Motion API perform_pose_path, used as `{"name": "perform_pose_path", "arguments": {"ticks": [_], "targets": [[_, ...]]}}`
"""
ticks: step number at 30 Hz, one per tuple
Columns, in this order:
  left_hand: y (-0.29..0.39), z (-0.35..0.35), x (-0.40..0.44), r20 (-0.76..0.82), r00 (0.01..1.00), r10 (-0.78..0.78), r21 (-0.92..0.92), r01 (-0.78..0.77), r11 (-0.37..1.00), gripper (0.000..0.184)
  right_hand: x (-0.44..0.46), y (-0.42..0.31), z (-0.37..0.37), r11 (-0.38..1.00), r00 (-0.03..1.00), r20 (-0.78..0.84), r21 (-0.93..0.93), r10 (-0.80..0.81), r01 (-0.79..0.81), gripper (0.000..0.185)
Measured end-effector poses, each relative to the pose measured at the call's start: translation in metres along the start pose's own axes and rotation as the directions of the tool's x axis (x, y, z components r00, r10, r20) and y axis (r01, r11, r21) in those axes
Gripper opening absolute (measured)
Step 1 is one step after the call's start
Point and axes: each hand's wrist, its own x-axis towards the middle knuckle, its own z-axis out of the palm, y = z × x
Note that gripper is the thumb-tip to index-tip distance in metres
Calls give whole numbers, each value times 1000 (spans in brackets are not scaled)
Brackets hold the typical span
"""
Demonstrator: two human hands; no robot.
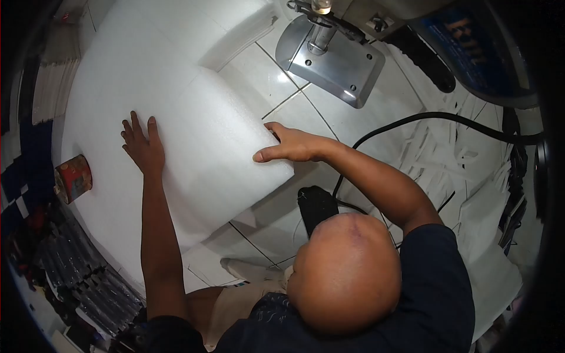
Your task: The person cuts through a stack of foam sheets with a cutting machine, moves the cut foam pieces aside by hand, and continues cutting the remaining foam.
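Observation:
A thick white foam sheet, or a stack of such sheets, spreads across the left and middle of the head view. My left hand lies on its upper surface with fingers spread, holding nothing. At the foam's right edge, my right hand grips the side, thumb on the upper face; some of its fingers are hidden at the edge. A red tin can rests on the foam, left of my left hand.
A cloth-cutting machine with a metal base plate stands on the tiled floor at the upper right. Its black cable runs right. White foam scraps lie at the right; dark wrapped packs sit at lower left.

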Motion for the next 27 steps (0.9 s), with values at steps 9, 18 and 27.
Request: {"name": "perform_pose_path", "arguments": {"ticks": [9, 18, 27], "targets": [[4, -4, -9, 17, 1000, 9, -14, -8, 1000, 68, -3, 20, 5, 993, 993, -40, 31, -115, 116, 112], [1, -2, -10, 16, 1000, 11, -28, -10, 1000, 68, -42, 66, 22, 898, 923, -375, 431, 89, 88, 70], [-1, -5, -4, 49, 999, 12, -69, -9, 998, 69, -41, 37, 62, 506, 937, -182, 862, 297, 7, 56]]}}
